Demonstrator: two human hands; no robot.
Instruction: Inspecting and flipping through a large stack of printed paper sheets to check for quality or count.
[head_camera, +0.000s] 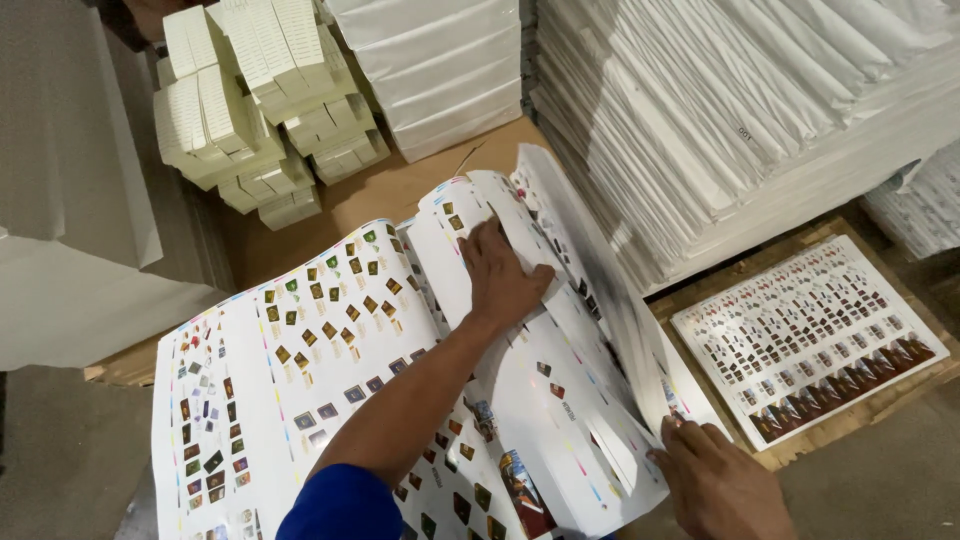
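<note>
My left hand lies flat, fingers spread wide, palm down on the top of the printed sheets, pressing where the upper sheet curls over in a fold; arm in a blue sleeve runs up from the bottom edge of the view to it; my right hand is at the near right corner of the same sheets, fingers bent onto the sheet edge, thumb side down; can't tell if it pinches the edge or just rests on it

The printed sheets are big white ones w/ rows of small coloured pics and colour strips along the margins; they lie spread on a brown counter and take up most of the middle of the view; the right part of the pile is lifted & rolled back, so several sheet edges fan out under my left hand

Beyond the sheets, far left, sit bundles of small cream folded cards, stacked crosswise; just right of those, a stack of white wrapped packs; right of the sheets & touching their curled edge rises a tall pile of white paper, layers slightly fanned; lower right of the sheets, well apart from my left hand and near my right, a smaller printed sheet lies flat on a wooden board; left of the sheets, grey-white boards stand on edge
</note>
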